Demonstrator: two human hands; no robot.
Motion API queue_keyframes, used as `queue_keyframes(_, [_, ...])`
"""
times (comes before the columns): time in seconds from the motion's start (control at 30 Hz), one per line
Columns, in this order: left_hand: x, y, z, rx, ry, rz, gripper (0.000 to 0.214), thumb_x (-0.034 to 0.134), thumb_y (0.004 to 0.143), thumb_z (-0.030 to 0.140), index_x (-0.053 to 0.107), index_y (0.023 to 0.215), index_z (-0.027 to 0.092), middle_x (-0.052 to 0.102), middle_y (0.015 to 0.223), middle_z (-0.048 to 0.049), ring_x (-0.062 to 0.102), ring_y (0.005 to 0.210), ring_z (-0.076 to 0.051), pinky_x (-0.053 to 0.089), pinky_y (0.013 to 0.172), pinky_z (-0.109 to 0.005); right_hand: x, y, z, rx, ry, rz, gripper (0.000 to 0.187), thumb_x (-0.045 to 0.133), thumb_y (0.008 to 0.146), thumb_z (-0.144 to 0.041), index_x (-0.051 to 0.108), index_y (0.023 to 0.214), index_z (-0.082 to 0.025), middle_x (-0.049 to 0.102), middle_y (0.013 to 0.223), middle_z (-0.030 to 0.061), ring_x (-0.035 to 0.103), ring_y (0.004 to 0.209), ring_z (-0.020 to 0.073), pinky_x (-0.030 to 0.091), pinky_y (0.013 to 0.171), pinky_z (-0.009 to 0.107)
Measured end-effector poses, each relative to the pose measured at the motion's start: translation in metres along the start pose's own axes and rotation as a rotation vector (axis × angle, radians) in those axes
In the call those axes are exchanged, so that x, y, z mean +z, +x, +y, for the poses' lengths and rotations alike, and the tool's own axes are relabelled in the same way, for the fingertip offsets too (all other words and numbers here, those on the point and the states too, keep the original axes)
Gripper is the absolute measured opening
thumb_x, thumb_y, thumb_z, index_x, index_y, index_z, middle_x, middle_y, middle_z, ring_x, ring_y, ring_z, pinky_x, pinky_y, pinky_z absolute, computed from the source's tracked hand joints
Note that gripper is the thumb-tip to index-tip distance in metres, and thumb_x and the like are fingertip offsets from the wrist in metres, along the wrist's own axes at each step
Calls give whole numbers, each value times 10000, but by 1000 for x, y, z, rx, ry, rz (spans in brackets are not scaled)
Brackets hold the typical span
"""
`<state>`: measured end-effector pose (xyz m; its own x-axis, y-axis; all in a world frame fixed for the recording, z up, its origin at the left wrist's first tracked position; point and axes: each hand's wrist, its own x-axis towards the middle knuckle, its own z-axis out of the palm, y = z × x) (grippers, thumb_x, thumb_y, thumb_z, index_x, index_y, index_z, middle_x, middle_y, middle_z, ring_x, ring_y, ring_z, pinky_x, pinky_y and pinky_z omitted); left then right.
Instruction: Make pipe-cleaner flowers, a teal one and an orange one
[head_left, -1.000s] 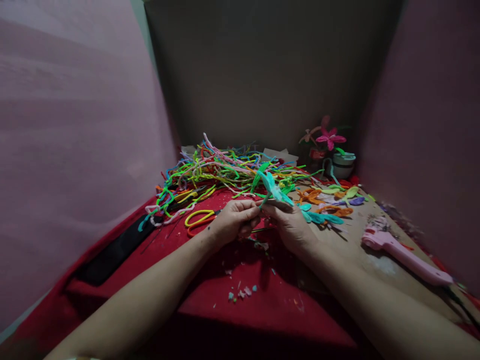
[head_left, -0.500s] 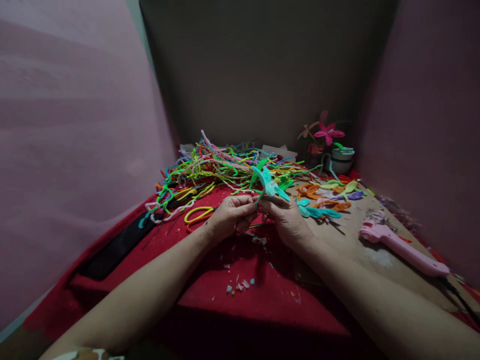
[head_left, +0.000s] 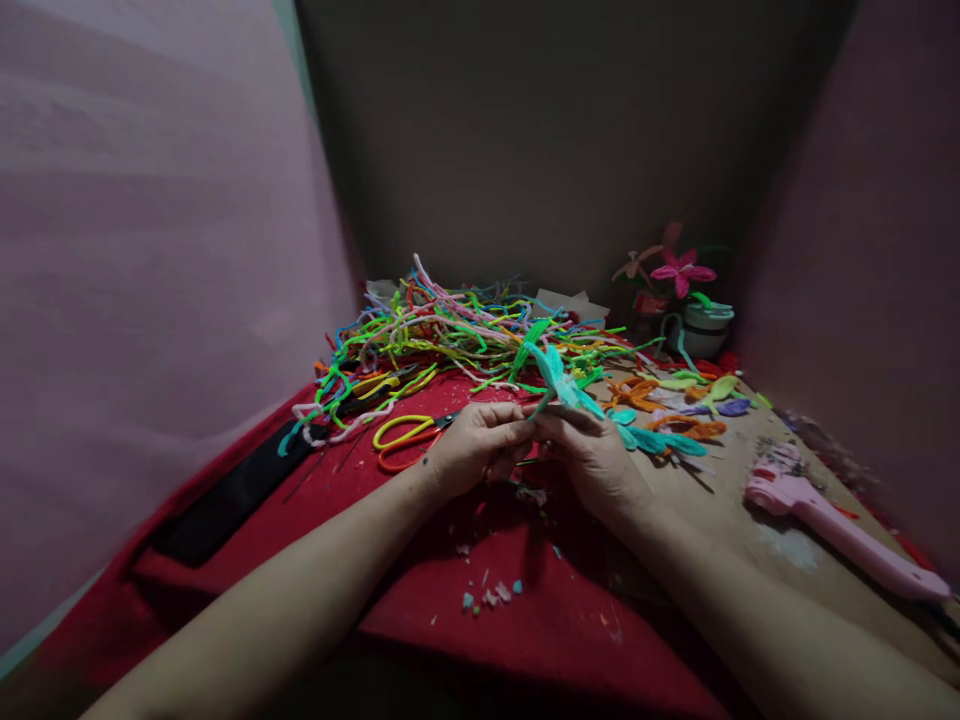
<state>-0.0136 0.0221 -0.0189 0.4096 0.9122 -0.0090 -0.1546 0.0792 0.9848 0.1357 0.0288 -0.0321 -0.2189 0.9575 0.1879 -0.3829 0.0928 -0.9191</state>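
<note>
My left hand (head_left: 480, 445) and my right hand (head_left: 589, 450) meet above the red cloth (head_left: 420, 590). Both pinch the base of a teal pipe-cleaner flower (head_left: 556, 378), whose petals stick up and away from me. The fingers of both hands are closed around its stem. Just behind the hands lies a big tangle of coloured pipe cleaners (head_left: 450, 335). Scissors with yellow and orange handles (head_left: 405, 438) lie left of my left hand.
Bent orange, green and purple pipe-cleaner petals (head_left: 675, 400) lie on a brown board (head_left: 735, 500) at right. A pink glue gun (head_left: 840, 525) rests there too. A pot with a pink flower (head_left: 686, 300) stands at the back right. Small scraps (head_left: 491, 595) dot the cloth. Walls close in all round.
The hands keep their grip on the teal flower and shift only slightly. The view has swung a little to the left, so everything sits further right in the frame.
</note>
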Motion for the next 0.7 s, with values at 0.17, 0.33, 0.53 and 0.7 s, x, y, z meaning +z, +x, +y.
queue_keyframes(0.17, [2, -1, 0, 17, 24, 20, 277, 611, 763, 375, 501, 671, 138, 473, 511, 66, 319, 330, -4, 218, 338, -147, 1, 0, -3, 32, 7, 6, 108, 710, 659, -275, 674, 695, -179, 608, 668, -7, 508, 609, 128, 416, 586, 266])
queue_keyframes(0.33, [6, -1, 1, 40, 2, 28, 247, 583, 783, 361, 522, 705, 134, 526, 536, 49, 345, 318, -3, 221, 328, -138, 1, -1, -2, 9, 43, -33, 137, 689, 686, -292, 631, 668, -170, 591, 625, -5, 516, 578, 130, 433, 585, 279])
queue_keyframes(0.53, [13, -5, 5, 31, 127, 70, 246, 532, 796, 394, 507, 725, 159, 526, 578, 45, 382, 327, -38, 294, 330, -174, 4, -2, -1, 66, 140, -53, 173, 683, 687, -358, 636, 725, -195, 594, 603, -17, 509, 512, 129, 420, 531, 280])
queue_keyframes(0.7, [16, -8, -1, 351, 687, 334, 148, 557, 784, 279, 543, 689, 166, 453, 565, 54, 419, 500, -58, 336, 501, -181, 6, -5, 1, 46, 47, 122, 156, 725, 644, -306, 625, 635, -187, 517, 519, -46, 402, 458, 95, 329, 464, 251])
